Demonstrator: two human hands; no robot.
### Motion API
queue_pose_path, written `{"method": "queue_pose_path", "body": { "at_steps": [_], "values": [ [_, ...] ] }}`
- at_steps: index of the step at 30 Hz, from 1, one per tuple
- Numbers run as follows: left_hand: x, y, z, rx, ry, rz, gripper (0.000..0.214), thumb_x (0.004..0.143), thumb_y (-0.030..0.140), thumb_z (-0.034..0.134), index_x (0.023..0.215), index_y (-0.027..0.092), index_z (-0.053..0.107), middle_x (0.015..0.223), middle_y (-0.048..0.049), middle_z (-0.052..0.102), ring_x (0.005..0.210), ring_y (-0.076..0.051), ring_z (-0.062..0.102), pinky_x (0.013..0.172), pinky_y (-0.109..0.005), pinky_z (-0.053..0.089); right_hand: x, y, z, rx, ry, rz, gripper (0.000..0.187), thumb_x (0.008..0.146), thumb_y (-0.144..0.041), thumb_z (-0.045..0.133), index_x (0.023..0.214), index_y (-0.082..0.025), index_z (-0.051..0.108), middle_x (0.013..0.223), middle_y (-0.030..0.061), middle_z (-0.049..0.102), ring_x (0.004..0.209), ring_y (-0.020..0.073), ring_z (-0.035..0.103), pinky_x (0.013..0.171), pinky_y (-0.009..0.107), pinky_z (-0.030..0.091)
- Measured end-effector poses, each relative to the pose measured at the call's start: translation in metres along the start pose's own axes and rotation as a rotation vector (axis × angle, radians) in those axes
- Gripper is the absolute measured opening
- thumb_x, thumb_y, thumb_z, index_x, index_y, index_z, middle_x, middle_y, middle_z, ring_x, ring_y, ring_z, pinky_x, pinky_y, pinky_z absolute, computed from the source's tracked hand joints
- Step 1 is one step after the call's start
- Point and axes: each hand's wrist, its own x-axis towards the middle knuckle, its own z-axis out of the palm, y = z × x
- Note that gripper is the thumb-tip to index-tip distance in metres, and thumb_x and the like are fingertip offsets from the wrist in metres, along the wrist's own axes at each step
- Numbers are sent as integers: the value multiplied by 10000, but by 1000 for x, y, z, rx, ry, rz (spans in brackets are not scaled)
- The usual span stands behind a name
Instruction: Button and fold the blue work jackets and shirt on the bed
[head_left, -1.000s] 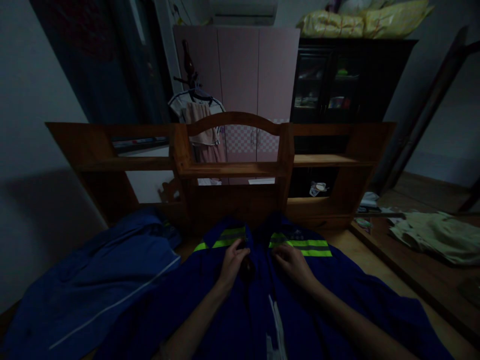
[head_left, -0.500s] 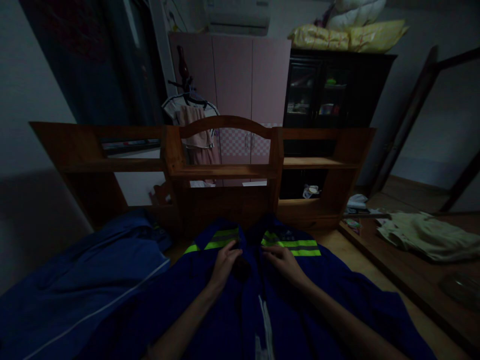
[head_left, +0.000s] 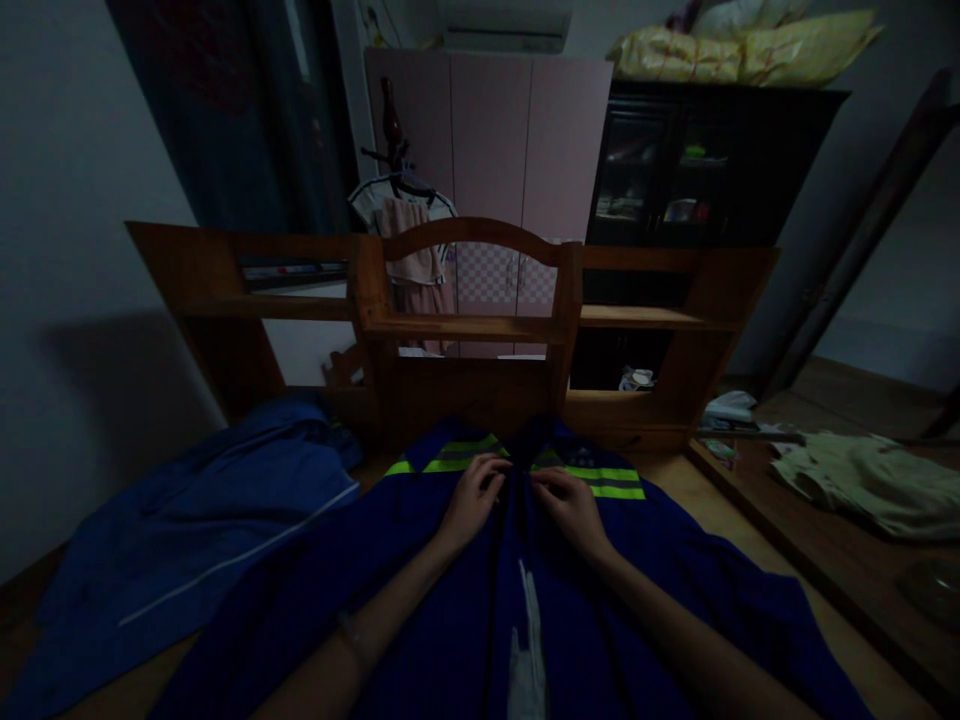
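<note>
While the head view looks down over a bed [head_left: 686,490] in dim light, a dark blue jacket [head_left: 465,620] lies spread across it, collar towards the headboard [head_left: 480,390]. Yellow-green bands [head_left: 616,491] cross its chest on both sides, and a pale strip [head_left: 528,680] runs along its middle at the lower edge. The left hand [head_left: 474,495] rests at one front edge just below the collar, its grip narrow, thumb and forefinger slightly curved (whether cloth sits between them I cannot tell). Facing it, the right hand [head_left: 570,505] touches the opposite front edge at the same height; its grip is narrow too, the fingertips bunched near the cloth, but the shadow hides whether they pinch it. Only a slim gap parts the two hands.

To the left of the jacket, a lighter blue garment [head_left: 202,520] with a white line lies rumpled. Beyond the headboard stand a pink wardrobe [head_left: 487,140] and a black cabinet [head_left: 772,170] topped with yellow bundles [head_left: 675,52]. Clothes [head_left: 412,230] hang in front of the wardrobe, while a pale green cloth [head_left: 870,485] lies crumpled at the right.
</note>
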Motion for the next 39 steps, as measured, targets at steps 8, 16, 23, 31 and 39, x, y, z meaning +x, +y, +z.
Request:
{"method": "queue_pose_path", "body": {
  "at_steps": [8,16,23,31,39],
  "values": [
    [33,-28,19,304,19,-106,241,676,237,698,901,164,654,886,-66,650,755,-171,582,763,-284,438,2,14,-2,9,-3,76,277,811,-327,545,987,-174,696,928,67,647,667,137,586,605,246,453],
    [32,-18,19,265,-40,-115,150,669,284,696,712,154,635,689,-33,641,626,-152,587,588,-229,432,1,13,-6,41,27,67,253,822,-322,535,956,-177,694,920,57,638,635,125,577,592,237,450],
    [9,-10,19,5,27,-144,283,710,400,651,815,138,626,764,-58,666,686,-172,631,578,-236,484,-3,-2,-8,-12,23,-136,185,841,-250,546,949,-212,691,935,53,624,877,164,587,768,272,455],
    [12,-9,15,-189,20,-204,312,647,334,720,876,127,674,903,-94,695,850,-208,639,809,-306,481,-7,-9,-1,-137,-87,-223,206,879,-256,502,987,-262,678,983,44,626,891,163,586,790,284,462],
    [6,7,16,-173,19,-222,227,615,278,741,796,150,696,837,-80,707,802,-220,643,776,-316,492,-8,-8,0,-194,-13,-177,193,872,-250,513,976,-261,675,953,35,645,878,179,600,799,300,462]
  ]
}}
